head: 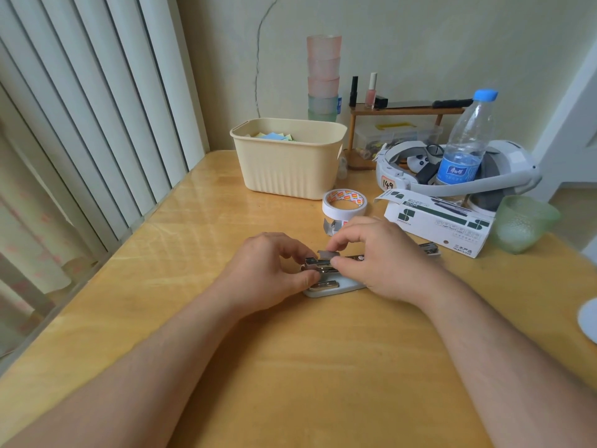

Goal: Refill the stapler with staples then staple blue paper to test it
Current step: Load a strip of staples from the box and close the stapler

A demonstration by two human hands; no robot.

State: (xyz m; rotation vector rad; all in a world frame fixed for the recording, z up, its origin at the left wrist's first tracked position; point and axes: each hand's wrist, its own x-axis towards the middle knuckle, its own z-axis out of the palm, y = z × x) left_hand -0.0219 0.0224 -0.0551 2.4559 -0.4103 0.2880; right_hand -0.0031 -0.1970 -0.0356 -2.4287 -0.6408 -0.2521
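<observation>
Behind stapler, gripped by left hand and right hand: tape roll, box.

Both hands' grips pinched, left, right.

Soft daylight from left blinds, glare on table, wide-angle bending at edges

A: How much of the stapler shows?
B: Its rear lies under the right hand.
A: And the white disc?
B: Cut off by the right edge.
</observation>
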